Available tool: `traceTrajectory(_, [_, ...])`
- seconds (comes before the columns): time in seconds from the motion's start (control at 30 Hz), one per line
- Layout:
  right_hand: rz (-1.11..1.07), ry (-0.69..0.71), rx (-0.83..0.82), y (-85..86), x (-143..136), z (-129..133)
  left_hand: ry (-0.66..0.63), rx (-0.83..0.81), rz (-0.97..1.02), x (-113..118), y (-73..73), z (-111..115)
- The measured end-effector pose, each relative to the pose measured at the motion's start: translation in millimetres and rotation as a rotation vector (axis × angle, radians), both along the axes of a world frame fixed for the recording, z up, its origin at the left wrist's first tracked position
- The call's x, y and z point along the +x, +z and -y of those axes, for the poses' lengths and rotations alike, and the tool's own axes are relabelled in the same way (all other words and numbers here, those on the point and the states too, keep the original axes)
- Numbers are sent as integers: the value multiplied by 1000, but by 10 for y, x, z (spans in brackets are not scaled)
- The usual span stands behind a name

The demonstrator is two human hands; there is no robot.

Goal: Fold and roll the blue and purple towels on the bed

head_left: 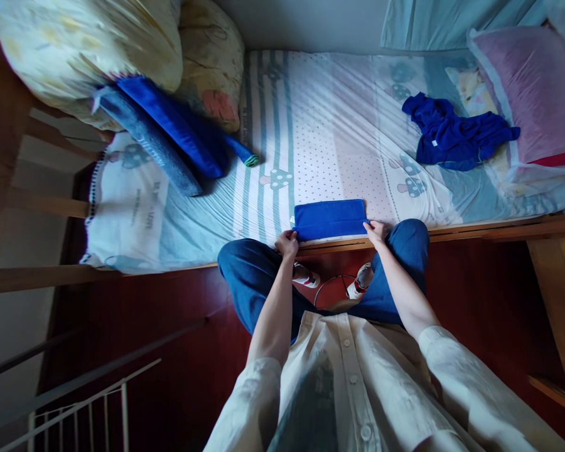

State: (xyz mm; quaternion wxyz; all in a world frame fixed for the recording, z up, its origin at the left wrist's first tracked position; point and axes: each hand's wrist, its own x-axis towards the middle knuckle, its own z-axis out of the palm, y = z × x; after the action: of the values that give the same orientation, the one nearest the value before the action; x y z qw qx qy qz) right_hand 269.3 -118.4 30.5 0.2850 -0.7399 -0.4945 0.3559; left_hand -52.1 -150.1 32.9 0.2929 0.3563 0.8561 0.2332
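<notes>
A flat, folded blue cloth (330,220) lies at the near edge of the bed sheet (320,138), between my two hands. My left hand (288,243) pinches its near left corner, where a small pale tag shows. The near right corner is held between the thumb and fingers of my right hand (375,232). A crumpled blue garment (456,135) rests farther back on the right. On the left side of the bed lie a long rolled blue cloth (183,135) and a grey-blue roll (150,141) side by side.
Yellow floral bedding (94,50) is piled at the back left, a pink pillow (537,94) at the right. The wooden bed edge (489,232) runs past my knees. A white metal rack (125,408) stands on the red floor at the lower left.
</notes>
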Motion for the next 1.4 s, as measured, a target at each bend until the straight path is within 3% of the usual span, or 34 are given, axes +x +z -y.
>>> traceTrajectory(0.4, [54, 1, -20, 0, -10, -2, -12, 22, 4, 5, 16, 22])
traceTrajectory(0.6, [223, 85, 5, 93, -40, 68, -90, 77, -19, 9, 35, 49])
traceTrajectory(0.67, [321, 184, 106, 148, -58, 111, -166, 151, -59, 20, 40, 59])
traceTrajectory(0.77, [406, 399, 245, 229, -99, 172, -414, 271, -145, 53, 44, 74])
traceTrajectory(0.83, [427, 529, 263, 264, -130, 204, -588, 289, -188, 79, 39, 89])
traceTrajectory(0.93, [462, 637, 215, 273, -166, 235, -744, 228, -224, 105, 16, 122])
traceTrajectory(1.4, [663, 707, 70, 170, -231, 107, -945, 105, -367, 42, -180, 77])
